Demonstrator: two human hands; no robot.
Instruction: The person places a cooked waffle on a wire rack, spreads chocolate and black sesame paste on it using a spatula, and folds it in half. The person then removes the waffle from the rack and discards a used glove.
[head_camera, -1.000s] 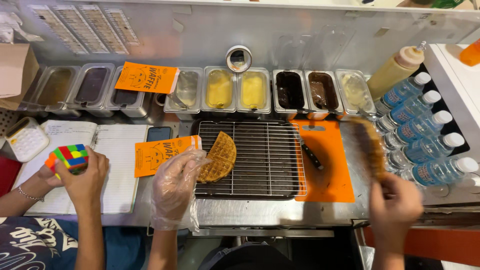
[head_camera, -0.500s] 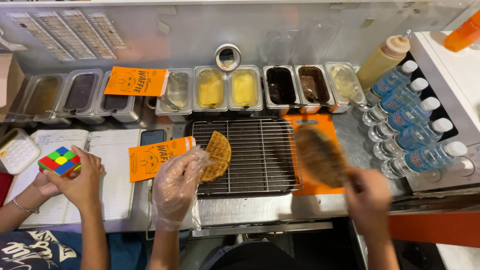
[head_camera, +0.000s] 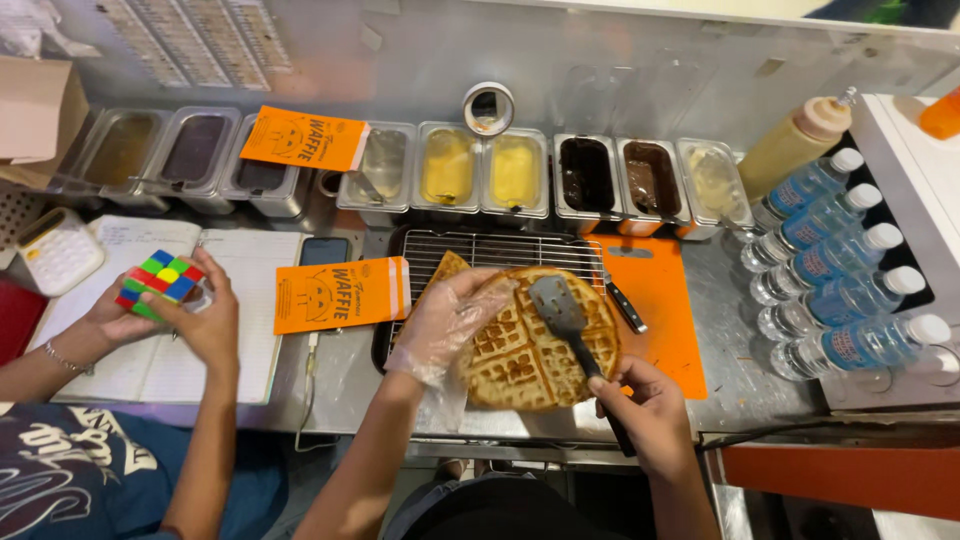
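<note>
Golden-brown, the round waffle (head_camera: 535, 345) lies over the near edge of the wire cooling rack (head_camera: 480, 255), seen from the head camera. The left hand (head_camera: 445, 325), in a clear plastic glove, rests on the waffle's left side, its fingers (head_camera: 480, 295) loosely spread and lying flat on the crust. The right hand (head_camera: 645, 410), bare, has its fingers curled tight round the dark handle of a spatula (head_camera: 565, 325), whose metal blade lies on the waffle just right of the gloved fingertips. An orange cutting board (head_camera: 660, 310) lies beyond the right hand. Far to the left, another person's hands turn a coloured puzzle cube (head_camera: 158, 283).
</note>
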